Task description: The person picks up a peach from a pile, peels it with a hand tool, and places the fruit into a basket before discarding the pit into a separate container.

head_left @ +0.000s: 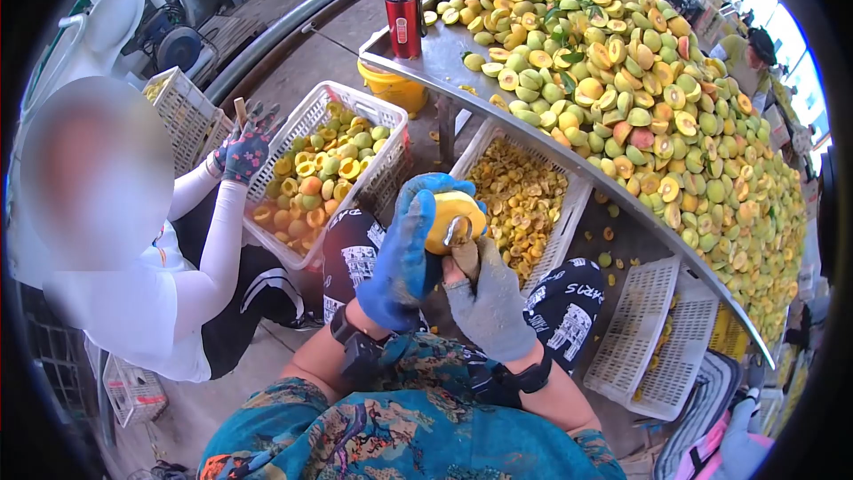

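Observation:
My left hand [400,253], in a blue glove, is closed around a yellow peach half [451,206], its cut face turned toward me. My right hand [493,302], in a grey glove, grips a pitting tool [458,233] with a curved metal loop. The loop touches the middle of the peach's cut face; most of the handle is hidden by my fingers. Below my hands, a white crate [573,204] holds many small yellow-brown pieces [520,191]. Beyond it, a metal table [453,76] carries a large heap of halved peaches [613,62].
A co-worker [200,258] in floral gloves sits on my left beside a white crate [324,89] of peach halves. A red flask [404,18] stands on the table's corner, above a yellow bucket [391,89]. Tilted white crates [653,338] lie at right under the table edge.

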Motion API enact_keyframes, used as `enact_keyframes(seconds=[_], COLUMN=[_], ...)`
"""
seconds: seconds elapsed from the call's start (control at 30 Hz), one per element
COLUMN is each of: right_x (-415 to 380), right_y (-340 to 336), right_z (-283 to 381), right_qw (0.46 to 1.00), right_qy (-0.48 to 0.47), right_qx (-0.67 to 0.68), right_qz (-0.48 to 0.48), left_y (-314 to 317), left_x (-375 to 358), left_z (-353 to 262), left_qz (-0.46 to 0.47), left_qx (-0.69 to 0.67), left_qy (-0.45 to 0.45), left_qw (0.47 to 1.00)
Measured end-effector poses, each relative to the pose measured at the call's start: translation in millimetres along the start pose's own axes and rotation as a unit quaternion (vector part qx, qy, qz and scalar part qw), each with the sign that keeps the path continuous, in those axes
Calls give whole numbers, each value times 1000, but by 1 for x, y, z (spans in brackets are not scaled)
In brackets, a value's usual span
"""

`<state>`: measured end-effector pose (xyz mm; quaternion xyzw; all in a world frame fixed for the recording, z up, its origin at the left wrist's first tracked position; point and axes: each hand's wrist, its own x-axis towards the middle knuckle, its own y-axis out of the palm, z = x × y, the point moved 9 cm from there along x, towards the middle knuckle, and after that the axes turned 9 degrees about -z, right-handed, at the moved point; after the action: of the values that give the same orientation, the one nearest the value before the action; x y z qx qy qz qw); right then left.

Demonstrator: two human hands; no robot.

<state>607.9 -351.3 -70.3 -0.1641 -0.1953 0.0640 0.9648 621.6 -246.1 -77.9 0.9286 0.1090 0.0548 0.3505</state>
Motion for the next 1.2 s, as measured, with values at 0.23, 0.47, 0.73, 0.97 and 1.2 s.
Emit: enact_keyframes(seconds=[0.23, 0.47, 0.73, 0.97, 1.2], right_x=[-1, 4, 6, -5, -12], right_y=[-17, -21, -20, -13, -1], right_z=[15, 10, 3, -20, -28], right_qw=[999, 997, 995, 963, 930], right_qy=[-17, 55, 55, 166, 220], right_qx=[-36, -38, 35, 79, 135], right_qz=[-27, 22, 81, 195, 262], left_y=[13, 25, 27, 25, 36], left_x=[-19, -19, -13, -5, 18], left_z=[-12, -16, -4, 3, 14], left_qz=[-68, -49, -37, -20, 190], left_qx=[69, 155, 123, 151, 230], left_qy=[97, 159, 102, 56, 14], left_qw=[991, 974, 987, 987, 954])
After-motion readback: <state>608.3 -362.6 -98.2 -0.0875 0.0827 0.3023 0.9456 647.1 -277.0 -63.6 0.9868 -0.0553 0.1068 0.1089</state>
